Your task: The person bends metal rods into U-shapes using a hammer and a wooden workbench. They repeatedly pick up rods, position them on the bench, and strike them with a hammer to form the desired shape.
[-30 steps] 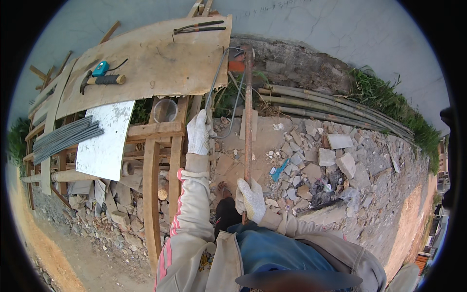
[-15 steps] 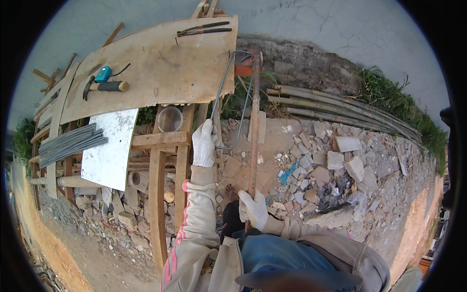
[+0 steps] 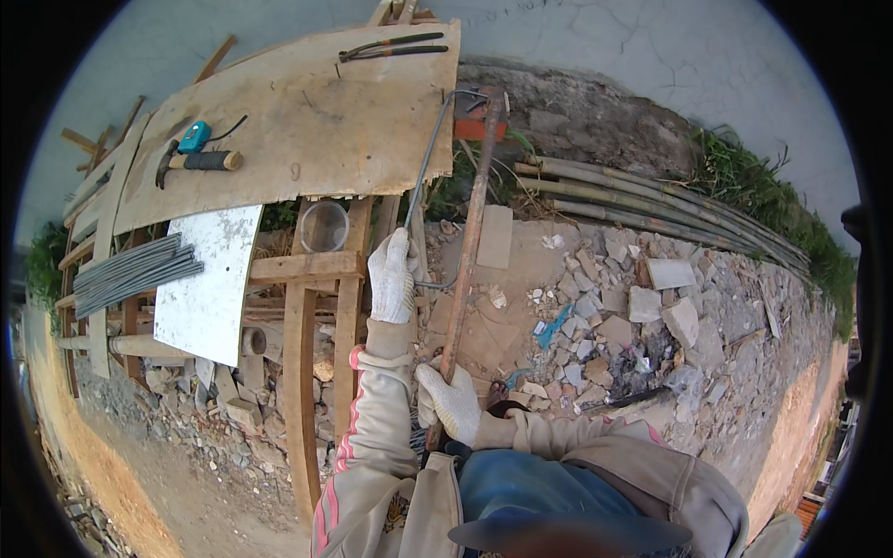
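My left hand, in a white knit glove, is closed around a thin grey steel rod bent into a partly formed frame. The rod's far end reaches a red-orange metal block at the right edge of the plywood board. A long rusty metal bar slants from that block toward my body, crossing over part of the bent rod. Around its near end my right hand, gloved too, is wrapped. Exactly how the bar's far end meets the rod is too small to tell.
On the plywood board lie a hammer, a teal tape measure and long-handled pincers. Cut steel rods rest by a white panel. Bamboo poles and rubble cover ground to the right.
My right hand has swung the bar's near end to the left, so the bar now slants more. My left hand has stayed nearly in place on the rod.
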